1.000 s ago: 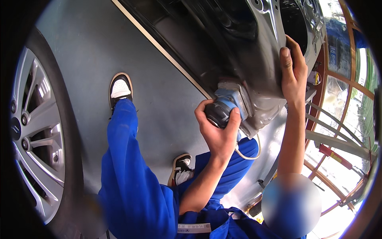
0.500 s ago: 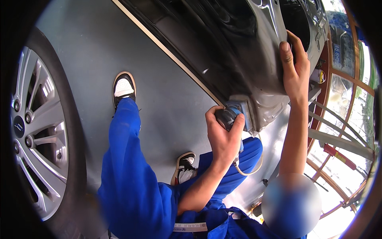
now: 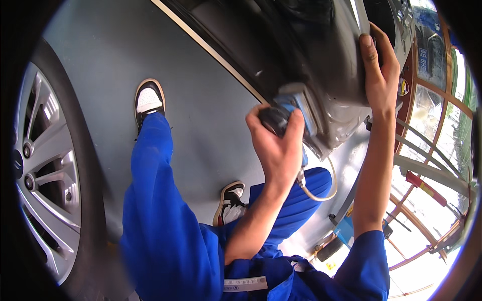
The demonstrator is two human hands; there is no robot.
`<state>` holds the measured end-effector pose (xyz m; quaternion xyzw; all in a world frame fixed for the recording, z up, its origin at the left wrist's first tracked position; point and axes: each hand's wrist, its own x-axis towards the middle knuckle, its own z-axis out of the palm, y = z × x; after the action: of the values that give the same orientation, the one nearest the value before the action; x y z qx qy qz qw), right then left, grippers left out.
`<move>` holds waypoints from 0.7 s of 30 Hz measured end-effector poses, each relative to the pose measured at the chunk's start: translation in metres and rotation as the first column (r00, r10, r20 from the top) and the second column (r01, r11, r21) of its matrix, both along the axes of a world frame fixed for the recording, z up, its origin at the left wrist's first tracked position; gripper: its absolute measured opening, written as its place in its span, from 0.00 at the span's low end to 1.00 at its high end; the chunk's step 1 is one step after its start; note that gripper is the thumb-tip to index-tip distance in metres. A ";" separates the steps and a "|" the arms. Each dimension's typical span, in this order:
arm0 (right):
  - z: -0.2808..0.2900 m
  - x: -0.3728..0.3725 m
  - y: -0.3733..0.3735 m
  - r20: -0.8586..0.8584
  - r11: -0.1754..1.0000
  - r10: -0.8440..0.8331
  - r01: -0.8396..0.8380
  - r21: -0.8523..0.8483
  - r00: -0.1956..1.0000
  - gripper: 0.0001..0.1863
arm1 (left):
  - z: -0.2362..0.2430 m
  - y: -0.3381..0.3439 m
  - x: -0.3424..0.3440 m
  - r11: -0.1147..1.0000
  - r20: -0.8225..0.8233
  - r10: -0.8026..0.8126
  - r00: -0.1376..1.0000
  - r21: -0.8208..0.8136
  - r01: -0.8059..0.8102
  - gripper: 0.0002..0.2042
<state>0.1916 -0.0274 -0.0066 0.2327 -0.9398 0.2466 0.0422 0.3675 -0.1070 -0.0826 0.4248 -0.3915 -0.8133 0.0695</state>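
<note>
My left hand (image 3: 277, 143) is wrapped round a black and blue power sander (image 3: 275, 120), its thumb along the right side. The sander's flat pad lies against a dark grey car door (image 3: 346, 75) close to its lower corner and edge. A thin pale hose (image 3: 321, 198) curves away from the tool's rear end. Higher up on the right, my right hand (image 3: 382, 80) grips the door at the edge of an opening. Its thumb rests on the near face, and the fingertips are partly hidden beyond the edge. The sander and that part of the door look blurred.
A car wheel (image 3: 50, 185) with silver spokes stands at the left. My shoes (image 3: 149, 100) are on the grey floor (image 3: 196, 145). Grey metal stand bars (image 3: 427, 168) and a red-handled tool (image 3: 426, 188) are at the right, by wood-framed windows (image 3: 432, 108).
My left hand has shifted the sander up and slightly left over the door's lower end. My right hand keeps its grip on the door. The whole view has shifted a little.
</note>
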 end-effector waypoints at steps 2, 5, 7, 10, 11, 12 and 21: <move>0.001 0.000 0.002 0.009 1.000 -0.007 0.007 0.020 1.000 0.28 | 0.005 -0.013 -0.009 0.999 0.014 0.015 1.000 0.028 -0.015 0.23; -0.001 -0.003 0.007 -0.015 0.999 -0.014 0.014 0.035 1.000 0.28 | 0.006 0.003 0.005 0.997 -0.013 -0.054 0.998 -0.048 0.053 0.24; -0.001 -0.001 0.002 -0.034 0.999 0.003 -0.001 0.050 0.999 0.28 | 0.001 0.009 0.012 1.000 -0.063 -0.027 0.998 0.013 0.028 0.24; -0.001 0.001 0.004 -0.040 0.998 -0.002 0.005 0.059 0.999 0.27 | 0.006 -0.010 -0.006 0.994 -0.057 0.078 0.995 0.075 -0.074 0.23; -0.002 -0.001 0.002 -0.022 0.999 -0.012 0.013 0.044 1.000 0.27 | 0.001 -0.014 -0.015 0.991 -0.057 0.128 0.990 0.049 -0.125 0.23; -0.002 -0.002 0.000 -0.003 0.999 -0.021 0.022 0.028 1.000 0.27 | -0.001 -0.010 -0.009 0.997 -0.059 0.075 0.995 0.013 -0.075 0.23; 0.003 0.001 0.001 0.096 0.994 -0.051 0.041 0.105 0.994 0.25 | 0.003 -0.022 -0.008 0.995 -0.079 0.003 0.997 0.098 0.005 0.20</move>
<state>0.1923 -0.0269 -0.0041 0.2002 -0.9573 0.2081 -0.0106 0.3591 -0.1286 -0.0799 0.3949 -0.3483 -0.8478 0.0635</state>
